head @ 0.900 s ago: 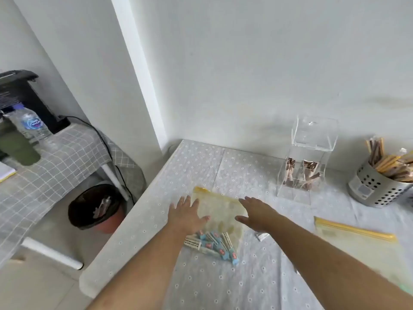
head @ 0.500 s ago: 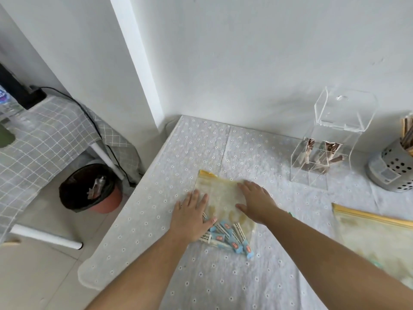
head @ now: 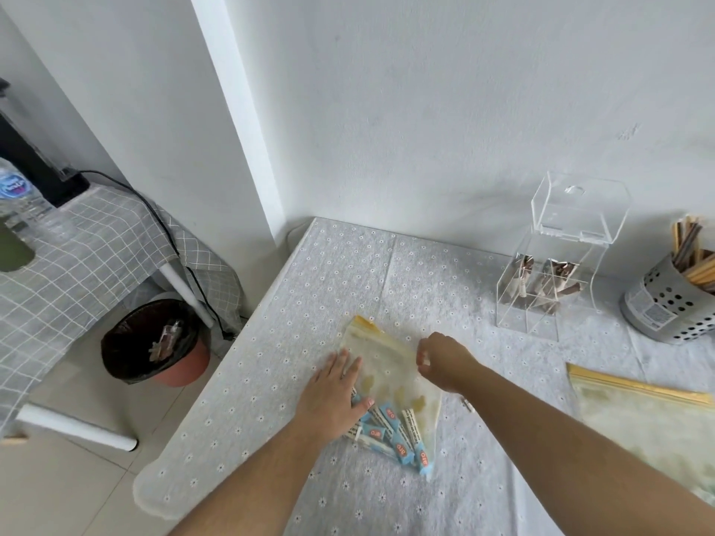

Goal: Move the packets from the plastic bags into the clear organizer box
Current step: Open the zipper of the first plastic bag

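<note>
Worktop [head: 329, 272]: covered with a pale grey cloth printed with small white flowers, with a crease running front to back. It stands in a corner against a plain white wall [head: 425, 110].

Landmark: a clear plastic bag [head: 390, 365] with a yellow zip strip lies flat on the cloth. Blue and white packets [head: 390, 431] are bunched in its near end.

Hands: the left hand [head: 332, 396] lies flat on the bag's left edge, fingers straight and pressing down. The right hand [head: 445, 361] has its fingers curled at the bag's right edge, pinching the plastic.

Beyond the bag and to its right, by the wall, stands the clear organizer box [head: 549, 272], its lid [head: 580, 210] raised, with brown packets [head: 557, 276] upright in its rear compartments. Farther right of the bag stands a perforated metal holder [head: 665, 307] with wooden sticks [head: 692, 249]. A second bag [head: 638, 423] with a yellow strip lies to the right of the first, well apart from it.

Room, left of the bag: a tiled floor [head: 58, 489], a lined bin [head: 154, 342] with scraps inside, and a side table [head: 77, 257] under a grey checked cloth that carries a water bottle [head: 19, 199]. A black cable [head: 154, 210] hangs off that table.
</note>
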The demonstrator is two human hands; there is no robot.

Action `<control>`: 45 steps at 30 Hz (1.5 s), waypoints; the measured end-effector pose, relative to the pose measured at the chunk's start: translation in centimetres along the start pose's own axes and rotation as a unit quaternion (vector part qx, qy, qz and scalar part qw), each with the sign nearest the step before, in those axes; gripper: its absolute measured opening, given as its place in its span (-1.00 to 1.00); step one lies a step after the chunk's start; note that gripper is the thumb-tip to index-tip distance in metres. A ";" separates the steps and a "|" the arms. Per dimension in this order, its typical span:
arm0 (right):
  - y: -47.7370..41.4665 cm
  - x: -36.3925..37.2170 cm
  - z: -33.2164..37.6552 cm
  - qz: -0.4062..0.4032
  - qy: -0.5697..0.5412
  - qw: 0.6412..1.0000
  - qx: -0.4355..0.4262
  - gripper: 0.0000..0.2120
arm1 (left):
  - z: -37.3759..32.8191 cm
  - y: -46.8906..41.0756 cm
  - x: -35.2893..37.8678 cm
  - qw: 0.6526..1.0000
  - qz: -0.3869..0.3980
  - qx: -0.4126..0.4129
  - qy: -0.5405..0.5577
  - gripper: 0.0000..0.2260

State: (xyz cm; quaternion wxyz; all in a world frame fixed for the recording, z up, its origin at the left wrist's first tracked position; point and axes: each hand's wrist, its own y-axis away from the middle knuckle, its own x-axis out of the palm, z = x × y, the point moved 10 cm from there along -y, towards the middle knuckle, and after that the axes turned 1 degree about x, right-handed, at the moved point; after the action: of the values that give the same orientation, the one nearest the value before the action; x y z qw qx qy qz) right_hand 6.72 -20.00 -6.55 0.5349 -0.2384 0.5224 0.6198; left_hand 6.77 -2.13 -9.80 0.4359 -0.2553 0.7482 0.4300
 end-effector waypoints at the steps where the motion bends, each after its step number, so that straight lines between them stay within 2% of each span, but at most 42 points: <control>1: 0.3 -0.2 0.0 -0.005 -0.017 1.000 0.000 -0.93 | -0.1 0.1 -0.1 1.000 0.003 0.000 0.003 -0.32; 3: 0.9 -0.7 0.1 -0.008 -0.073 0.997 0.007 -0.95 | -0.4 0.1 -0.5 1.000 0.007 0.001 0.014 -0.33; 6: 2.0 -1.5 0.7 0.012 -0.185 0.983 0.005 -0.82 | -0.8 0.3 -1.5 0.999 0.011 -0.006 0.046 -0.39; 9: 3.5 -3.1 1.1 -0.018 -0.309 0.951 0.000 -0.80 | -0.9 0.9 -3.6 0.990 -0.046 -0.027 0.131 -0.59; 11: 4.6 -4.3 1.2 -0.043 -0.388 0.921 0.007 -0.76 | -0.7 1.6 -5.5 0.948 -0.094 -0.068 0.295 -0.73; 13: 5.4 -5.3 1.8 -0.053 -0.439 0.897 -0.002 -0.69 | -1.0 1.8 -6.8 0.879 -0.096 -0.106 0.454 -0.68; 16: 6.3 -6.7 3.3 -0.055 -0.466 0.882 -0.036 -0.73 | -2.3 1.4 -8.3 0.791 -0.054 -0.133 0.595 -0.58; 18: 6.6 -7.1 4.0 -0.053 -0.467 0.881 -0.054 -0.81 | -2.9 1.2 -9.4 0.770 -0.039 -0.145 0.620 -0.59; 23: 7.9 -7.7 5.1 -0.028 -0.467 0.879 -0.090 -0.91 | -4.5 1.0 -11.8 0.733 -0.064 -0.133 0.664 -0.89; 27: 8.2 -8.7 4.4 -0.032 -0.492 0.866 -0.081 -0.90 | -5.5 1.6 -12.6 0.699 -0.082 -0.125 0.699 -0.86; 29: 8.0 -9.4 4.2 -0.057 -0.496 0.863 -0.074 -0.89 | -6.2 1.9 -12.9 0.698 -0.074 -0.108 0.704 -0.84; 32: 7.6 -10.4 4.0 -0.087 -0.490 0.864 -0.074 -0.92 | -6.9 2.2 -12.7 0.694 -0.062 -0.093 0.711 -0.92; 39: 7.1 -9.7 3.6 -0.055 -0.495 0.864 -0.065 -0.90 | -7.3 2.8 -11.2 0.665 -0.046 -0.109 0.738 -0.94; 45: 6.8 -9.2 3.3 -0.041 -0.499 0.864 -0.053 -0.93 | -7.3 3.0 -10.4 0.659 -0.040 -0.114 0.742 -0.93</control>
State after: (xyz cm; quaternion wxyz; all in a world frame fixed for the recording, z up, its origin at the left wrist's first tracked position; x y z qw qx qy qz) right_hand 4.25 -19.97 5.10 0.7355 0.0532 0.1419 0.6604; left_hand 6.44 -6.87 2.39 -0.2799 -0.5676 0.7571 0.1618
